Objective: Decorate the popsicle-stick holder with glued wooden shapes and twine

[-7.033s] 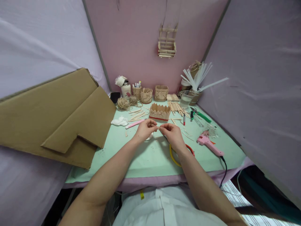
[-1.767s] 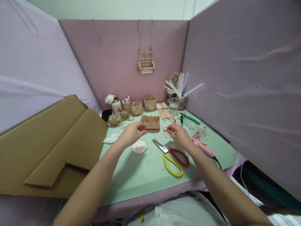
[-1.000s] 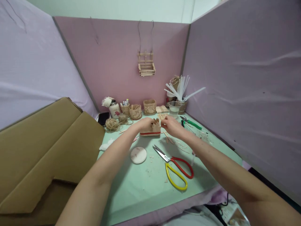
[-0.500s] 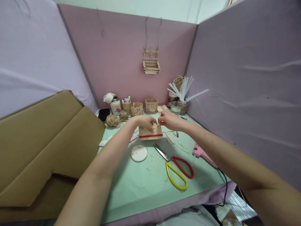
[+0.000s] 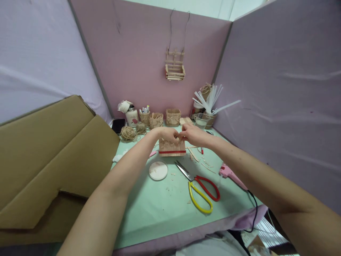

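Note:
A small box faced with wooden craft sticks (image 5: 173, 147) stands on the green cloth, with a red band (image 5: 167, 152) round its lower part. My left hand (image 5: 169, 135) is over its upper edge, fingers curled in a pinch. Close beside it, at the box's top right corner, my right hand (image 5: 192, 133) pinches with thumb and fingers. The fingertips of both hands nearly meet. What lies between them is too small to make out.
Large scissors (image 5: 195, 181) with red and yellow handles lie in front, beside a white round lid (image 5: 158, 170). A pink glue gun (image 5: 231, 175) is at the right. Twine balls (image 5: 128, 133) and stick-covered cups (image 5: 156, 121) stand behind. Cardboard (image 5: 53, 156) rises at the left.
My left hand has shifted right, so its fingertips are now close to those of my right hand. The box stays under the hands; the whole view has tilted slightly.

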{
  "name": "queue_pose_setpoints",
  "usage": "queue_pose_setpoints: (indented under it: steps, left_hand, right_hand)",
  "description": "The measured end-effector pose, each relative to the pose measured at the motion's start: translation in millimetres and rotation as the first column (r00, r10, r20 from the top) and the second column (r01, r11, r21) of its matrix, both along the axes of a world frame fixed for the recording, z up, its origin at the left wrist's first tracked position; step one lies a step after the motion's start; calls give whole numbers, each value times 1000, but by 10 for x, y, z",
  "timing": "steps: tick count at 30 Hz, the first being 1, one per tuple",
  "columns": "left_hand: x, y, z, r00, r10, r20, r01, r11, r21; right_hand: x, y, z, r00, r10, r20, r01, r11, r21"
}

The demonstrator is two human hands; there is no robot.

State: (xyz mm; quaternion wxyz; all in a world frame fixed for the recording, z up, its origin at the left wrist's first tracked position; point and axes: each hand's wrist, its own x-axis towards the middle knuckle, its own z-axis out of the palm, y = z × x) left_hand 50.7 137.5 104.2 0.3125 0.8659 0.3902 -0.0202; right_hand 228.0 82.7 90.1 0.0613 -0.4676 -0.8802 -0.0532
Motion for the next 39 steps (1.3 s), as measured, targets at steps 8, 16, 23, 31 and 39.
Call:
queue_pose_setpoints:
  steps: [8, 16, 23, 31, 39]
  left_hand:
    - [59, -11, 4, 995, -69, -72, 76, 992, 104]
    - [105, -1, -30, 996, -34, -82, 42, 994, 106]
    - [115, -29, -8, 994, -23, -107, 32, 996, 81]
    - [124, 24, 20, 971, -105, -217, 129, 986, 103]
    - [113, -53, 84, 975, -88, -203, 111, 988, 104]
  right_hand:
    - [4, -14, 8, 1000, 6, 7, -6, 1000, -15]
    - [-44, -71, 53, 997, -72, 22, 72, 997, -25]
    - [52, -171, 79, 982, -152, -111, 155, 988, 22]
    - [75, -295, -247, 941, -49, -336, 88, 991, 101]
    - [41, -276, -367, 899, -7, -438, 59, 993, 105]
